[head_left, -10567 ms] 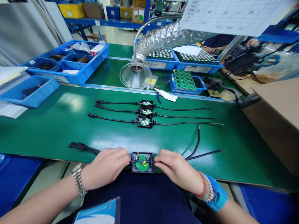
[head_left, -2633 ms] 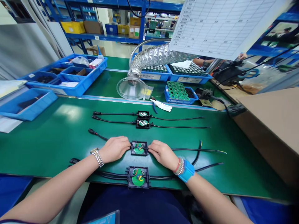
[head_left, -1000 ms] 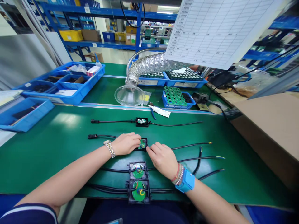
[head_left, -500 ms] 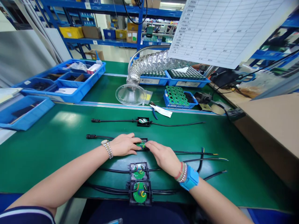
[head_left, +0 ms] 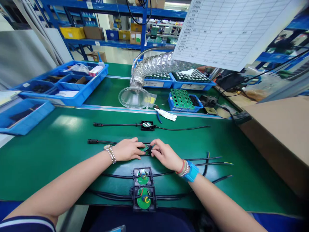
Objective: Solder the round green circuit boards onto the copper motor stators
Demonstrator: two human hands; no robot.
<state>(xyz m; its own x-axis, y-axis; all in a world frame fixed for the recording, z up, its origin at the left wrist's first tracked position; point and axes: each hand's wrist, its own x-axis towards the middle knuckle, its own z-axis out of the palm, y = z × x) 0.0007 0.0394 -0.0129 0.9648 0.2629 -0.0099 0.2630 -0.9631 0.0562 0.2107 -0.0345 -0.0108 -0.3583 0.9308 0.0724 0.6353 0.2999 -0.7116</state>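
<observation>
A small black plastic box with a green circuit board (head_left: 146,149) lies between my hands, partly hidden by fingers. My left hand (head_left: 127,149) holds it from the left, fingertips over its edge and board. At its right end my right hand (head_left: 165,155) pinches the black cable where it meets the box; the fingertips partly hide the spot. Leftward from the box runs a cable with a black connector (head_left: 93,141). Nearer to me are two joined open boxes with round green boards (head_left: 144,198) and coloured wires. Farther off lies another wired box (head_left: 147,125).
A clear funnel hood (head_left: 134,97) on a foil duct hangs beyond the work. Blue-handled pliers (head_left: 158,116) lie beside a white packet (head_left: 167,114). A blue bin of circuit boards (head_left: 184,108) stands behind; blue trays (head_left: 79,96) are left, a cardboard box (head_left: 280,129) right.
My right hand has turned and its fingers have drawn into a pinch at the box's right end, showing black there. My left hand stays in place.
</observation>
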